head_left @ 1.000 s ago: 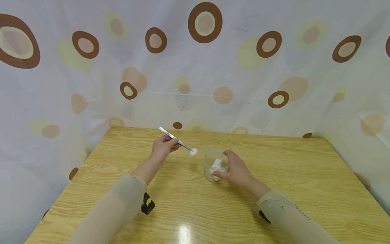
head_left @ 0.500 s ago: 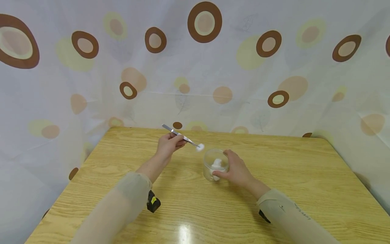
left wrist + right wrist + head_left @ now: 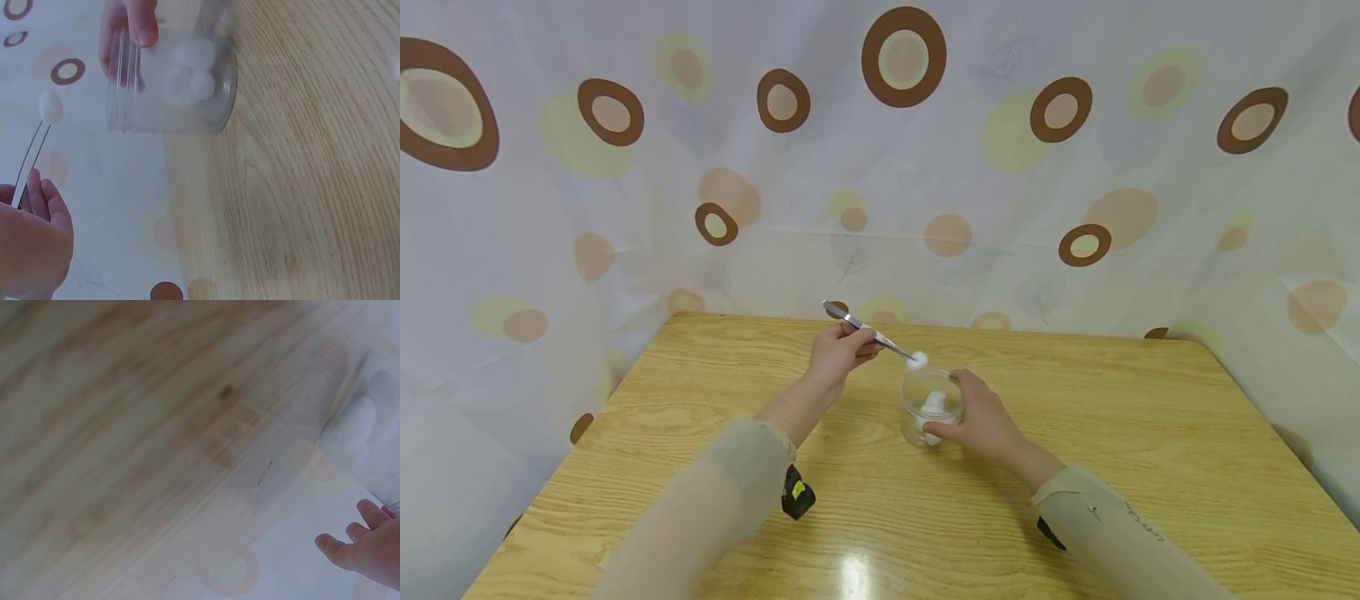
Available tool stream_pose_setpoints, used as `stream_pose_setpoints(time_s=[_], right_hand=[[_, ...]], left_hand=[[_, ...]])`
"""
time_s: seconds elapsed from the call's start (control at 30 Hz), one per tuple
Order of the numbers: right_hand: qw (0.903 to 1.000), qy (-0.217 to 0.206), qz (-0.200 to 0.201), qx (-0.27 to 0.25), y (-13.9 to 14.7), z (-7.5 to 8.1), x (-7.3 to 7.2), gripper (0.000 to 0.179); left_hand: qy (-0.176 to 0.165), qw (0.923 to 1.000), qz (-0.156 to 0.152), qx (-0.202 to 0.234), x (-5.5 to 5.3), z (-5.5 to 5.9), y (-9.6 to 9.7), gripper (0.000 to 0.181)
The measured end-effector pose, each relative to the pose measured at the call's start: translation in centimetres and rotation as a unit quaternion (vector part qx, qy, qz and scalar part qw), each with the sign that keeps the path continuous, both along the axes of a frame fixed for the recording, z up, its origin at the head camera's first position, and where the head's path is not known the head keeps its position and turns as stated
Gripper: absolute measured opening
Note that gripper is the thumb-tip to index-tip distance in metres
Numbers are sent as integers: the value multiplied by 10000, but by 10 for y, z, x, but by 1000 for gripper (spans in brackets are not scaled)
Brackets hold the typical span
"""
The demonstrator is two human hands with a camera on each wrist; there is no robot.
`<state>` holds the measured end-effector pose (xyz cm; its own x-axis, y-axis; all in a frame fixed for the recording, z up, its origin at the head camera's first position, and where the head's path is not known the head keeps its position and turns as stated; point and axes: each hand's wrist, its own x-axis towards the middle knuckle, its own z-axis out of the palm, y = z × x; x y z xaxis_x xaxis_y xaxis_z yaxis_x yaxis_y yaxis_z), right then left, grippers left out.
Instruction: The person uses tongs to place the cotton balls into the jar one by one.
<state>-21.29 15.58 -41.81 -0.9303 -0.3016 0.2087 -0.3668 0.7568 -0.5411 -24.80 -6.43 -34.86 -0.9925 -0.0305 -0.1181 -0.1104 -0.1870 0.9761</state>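
My left hand (image 3: 837, 357) pinches a pair of metal tweezers (image 3: 868, 330), tilted down to the right. At their tips sits a white cotton ball (image 3: 917, 360), close above the far left rim of a clear jar (image 3: 910, 421). Around the jar's right side my right hand (image 3: 988, 417) holds it upright on the table, thumb in front and fingers behind. Several cotton balls (image 3: 190, 75) lie inside the jar, near its bottom, in the left wrist view. The right wrist view catches only part of the jar and the fingers (image 3: 337, 550).
The wood-grain table (image 3: 1112, 417) spreads out on both sides of the jar. Behind it hangs a pale curtain (image 3: 947, 158) printed with circles, which also runs along both sides. Black wrist camera mounts (image 3: 797, 493) show below the sleeves.
My left hand has moved right with the tweezers, bringing the cotton ball from left of the jar to above its rim. The right hand and jar have stayed in place.
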Motion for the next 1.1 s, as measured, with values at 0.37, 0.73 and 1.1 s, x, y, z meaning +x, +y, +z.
stream_pose_setpoints(time_s=[0.37,0.73,1.1], right_hand=[[10000,65,-2,19,0,0,0,78],[10000,56,-37,14,-1,-1,0,78],[10000,36,-6,13,0,0,1,78]], left_hand=[[23,9999,-110,26,-2,-2,21,7],[16,9998,-203,-10,0,-2,22,7],[105,9993,-188,-299,1,-1,16,5]])
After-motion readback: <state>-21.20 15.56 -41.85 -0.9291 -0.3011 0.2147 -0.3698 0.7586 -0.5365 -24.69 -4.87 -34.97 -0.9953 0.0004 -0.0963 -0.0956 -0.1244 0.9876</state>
